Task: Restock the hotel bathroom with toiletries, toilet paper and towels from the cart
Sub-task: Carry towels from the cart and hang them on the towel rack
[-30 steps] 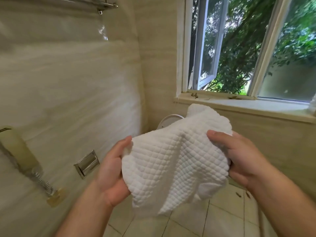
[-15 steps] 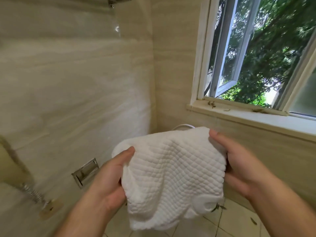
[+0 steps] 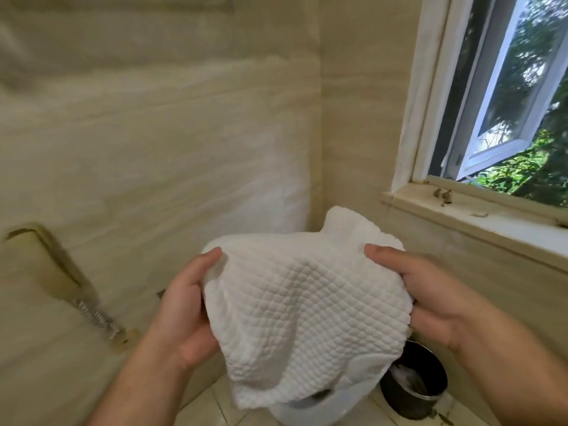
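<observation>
Grip: left hand [image 3: 184,305], right hand [image 3: 433,299] pinch towel [image 3: 301,305] edges.

1. Towel [image 3: 301,305]: white, waffle-textured with small raised squares all over; soft, crumpled, not folded flat.
2. Held up in mid-air, bunched between left hand [image 3: 184,312] at the left edge and right hand [image 3: 430,299] at the right edge; thumbs pressed on the top face, fingers tucked underneath.
3. Upper face bulging toward the camera, with a shallow dent near the middle; one corner poking up at the far edge.
4. Lower part hanging loose below both hands; smooth plain hem band at lower right.
</observation>
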